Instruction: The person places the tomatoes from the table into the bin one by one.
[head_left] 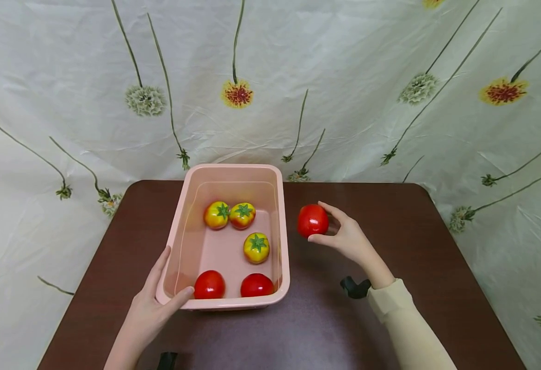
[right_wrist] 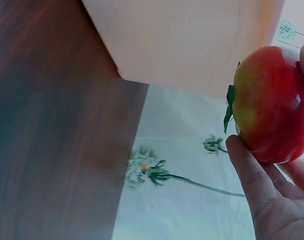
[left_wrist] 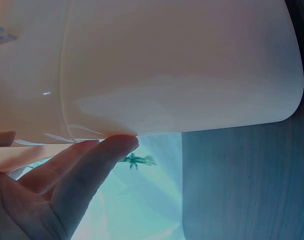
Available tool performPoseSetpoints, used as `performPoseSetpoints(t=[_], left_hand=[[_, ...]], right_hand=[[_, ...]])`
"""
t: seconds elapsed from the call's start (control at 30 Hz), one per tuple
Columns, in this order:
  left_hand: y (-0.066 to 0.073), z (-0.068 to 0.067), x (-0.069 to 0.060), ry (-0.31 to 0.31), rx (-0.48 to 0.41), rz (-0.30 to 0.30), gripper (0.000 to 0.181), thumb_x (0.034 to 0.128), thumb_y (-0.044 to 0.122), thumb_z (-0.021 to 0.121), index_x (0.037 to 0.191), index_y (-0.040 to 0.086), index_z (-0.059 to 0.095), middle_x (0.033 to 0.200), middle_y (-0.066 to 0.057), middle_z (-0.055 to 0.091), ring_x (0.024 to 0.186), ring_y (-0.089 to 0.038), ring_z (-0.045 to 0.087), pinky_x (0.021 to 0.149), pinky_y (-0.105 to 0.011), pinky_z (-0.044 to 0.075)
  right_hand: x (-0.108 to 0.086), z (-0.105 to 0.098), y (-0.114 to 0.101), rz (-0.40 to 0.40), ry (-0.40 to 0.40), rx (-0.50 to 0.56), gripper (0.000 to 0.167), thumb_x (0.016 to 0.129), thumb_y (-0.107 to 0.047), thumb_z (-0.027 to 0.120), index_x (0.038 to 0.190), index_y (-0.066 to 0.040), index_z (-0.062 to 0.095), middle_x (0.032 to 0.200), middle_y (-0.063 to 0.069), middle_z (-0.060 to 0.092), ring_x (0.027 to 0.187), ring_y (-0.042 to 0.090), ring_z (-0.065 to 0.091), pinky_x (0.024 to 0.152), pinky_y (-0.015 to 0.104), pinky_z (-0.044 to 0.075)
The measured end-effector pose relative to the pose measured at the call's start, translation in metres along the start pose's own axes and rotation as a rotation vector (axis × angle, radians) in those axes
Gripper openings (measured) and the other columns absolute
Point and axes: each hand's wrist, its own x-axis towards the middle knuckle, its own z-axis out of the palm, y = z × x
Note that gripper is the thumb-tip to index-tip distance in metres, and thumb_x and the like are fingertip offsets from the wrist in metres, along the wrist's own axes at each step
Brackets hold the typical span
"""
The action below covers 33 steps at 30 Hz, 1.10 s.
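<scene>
A pink plastic bin [head_left: 226, 303] stands on the table with several toy-like tomatoes inside. Three show yellow tops and green leafy caps, such as the tomato [head_left: 256, 248] at the right; two near the front wall, like this one [head_left: 209, 285], show only red. My left hand [head_left: 152, 303] grips the bin's near left corner, thumb over the rim and fingers along the outer wall [left_wrist: 192, 65]. To the right of the bin, my right hand [head_left: 346, 239] holds a red tomato [head_left: 313, 221] above the table between thumb and fingers. Its green cap faces the bin in the right wrist view.
The dark brown table [head_left: 413, 246] reaches back to a white floral cloth [head_left: 353, 77]. A black strap [head_left: 355, 288] shows at the right wrist, and another dark piece [head_left: 167, 361] lies by the left wrist at the bottom edge.
</scene>
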Motion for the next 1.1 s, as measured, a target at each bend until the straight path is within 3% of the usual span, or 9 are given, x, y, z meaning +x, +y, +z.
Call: performPoseSetpoints(t=[0.23,0.43,0.7,0.93,1.1], left_hand=[[0.0,-0.001,-0.001,0.019,0.004,0.033,0.095,0.0882,0.047,0.068,0.157,0.042,0.004,0.158,-0.022,0.029,0.135,-0.046,0.039,0.102,-0.073,0.035],[0.001,-0.001,-0.002,0.01,-0.004,0.016,0.095,0.0879,0.048,0.068,0.157,0.043,0.003,0.158,-0.022,0.029,0.136,-0.045,0.039,0.102,-0.072,0.035],[0.002,0.0,-0.002,0.01,-0.009,0.009,0.095,0.0876,0.049,0.069,0.157,0.044,0.003,0.158,-0.021,0.029,0.135,-0.044,0.04,0.101,-0.071,0.037],[0.003,0.0,-0.001,-0.002,-0.019,-0.019,0.097,0.0866,0.05,0.069,0.156,0.044,0.002,0.16,-0.019,0.026,0.137,-0.044,0.038,0.103,-0.07,0.037],[0.003,0.0,-0.001,-0.005,-0.021,-0.029,0.098,0.0863,0.05,0.069,0.157,0.044,0.001,0.161,-0.018,0.025,0.138,-0.043,0.037,0.103,-0.07,0.036]], right_hand=[[0.009,0.0,-0.019,-0.041,0.001,0.019,0.085,0.078,-0.021,0.084,0.15,-0.011,0.041,0.148,0.016,0.047,0.124,0.038,0.058,0.095,0.047,0.053],[0.015,0.008,-0.04,-0.103,-0.032,0.0,0.085,0.076,-0.018,0.085,0.149,-0.01,0.042,0.146,0.014,0.048,0.123,0.035,0.06,0.096,0.044,0.053],[0.02,0.024,-0.061,-0.177,-0.128,-0.066,0.086,0.076,-0.02,0.086,0.149,-0.009,0.041,0.143,0.011,0.051,0.123,0.031,0.059,0.096,0.043,0.054],[0.021,0.037,-0.074,-0.237,-0.18,-0.187,0.085,0.075,-0.027,0.085,0.148,-0.011,0.044,0.141,0.01,0.054,0.122,0.026,0.056,0.096,0.041,0.055],[0.021,0.05,-0.081,-0.281,-0.258,-0.207,0.084,0.075,-0.025,0.086,0.148,-0.011,0.045,0.141,0.009,0.053,0.12,0.024,0.058,0.093,0.036,0.056]])
